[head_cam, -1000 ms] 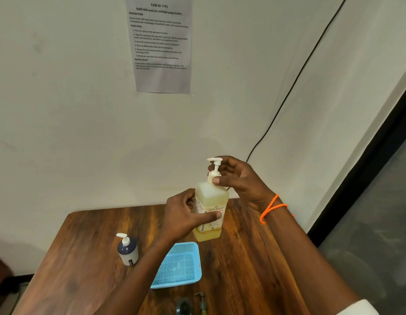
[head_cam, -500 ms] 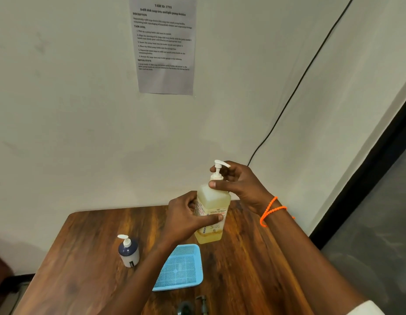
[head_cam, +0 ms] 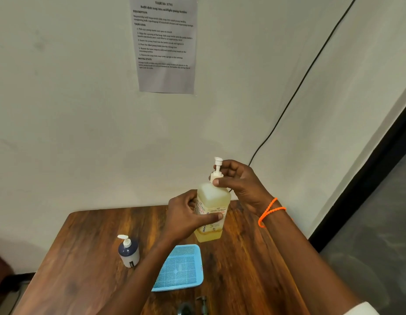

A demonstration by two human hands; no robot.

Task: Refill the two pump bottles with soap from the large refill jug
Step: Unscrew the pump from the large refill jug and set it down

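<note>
A: Where is the soap bottle sitting?

B: The yellow pump bottle (head_cam: 211, 210) is standing upright toward the back right of the wooden table (head_cam: 88, 253), near the far edge and the wall (head_cam: 72, 123). The left hand (head_cam: 184, 218) is gripping its body, thumb lying across the label. The right hand (head_cam: 240, 183) is pinching the white pump collar (head_cam: 216, 176) at the neck, with the nozzle sticking up above the fingers.

A: And what is lying around it?

B: A blue mesh tray (head_cam: 180, 268) is lying just in front of the bottle, close to it but apart. A small dark pump bottle (head_cam: 129, 251) is standing well to the left, with bare wood around it. Something dark at the near edge (head_cam: 201, 304) is getting cut off, so I cannot tell what it is.

A: Anything along the sides?

B: A black cable (head_cam: 295, 92) is running down the wall behind the right hand, and a printed sheet (head_cam: 165, 44) is hanging above. The table's right edge is sitting close under the right forearm.
</note>
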